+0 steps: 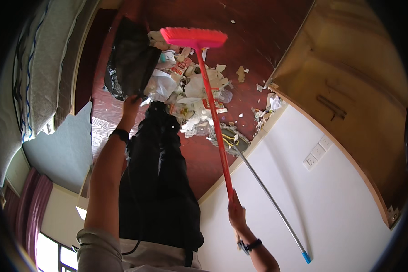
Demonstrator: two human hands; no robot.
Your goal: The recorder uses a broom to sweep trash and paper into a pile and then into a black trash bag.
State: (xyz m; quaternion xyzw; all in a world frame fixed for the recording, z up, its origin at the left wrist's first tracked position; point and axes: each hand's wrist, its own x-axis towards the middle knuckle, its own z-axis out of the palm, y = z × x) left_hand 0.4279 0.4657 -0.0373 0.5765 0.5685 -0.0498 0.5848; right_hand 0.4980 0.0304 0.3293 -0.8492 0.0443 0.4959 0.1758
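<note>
A broom [210, 91] with a red handle and a pink bristle head is gripped near the handle's end by my right hand [237, 212]. Its head is above the far side of a heap of litter [193, 85], made up of crumpled paper, wrappers and plastic pieces. My left hand [132, 106] pinches the edge of a black plastic bag [132, 57], which hangs or lies at the heap's left side. Whether the bag holds anything is hidden. Some of the litter lies close to my feet.
On the dark red wood floor [197, 163], a dust mop [236, 136] rests by the skirting, its metal pole leaning along the white wall [278, 190]. An open-fronted wooden cabinet [343, 85] stands at right. A mattress [44, 68] on a bed is at left. Small scraps lie along the wall.
</note>
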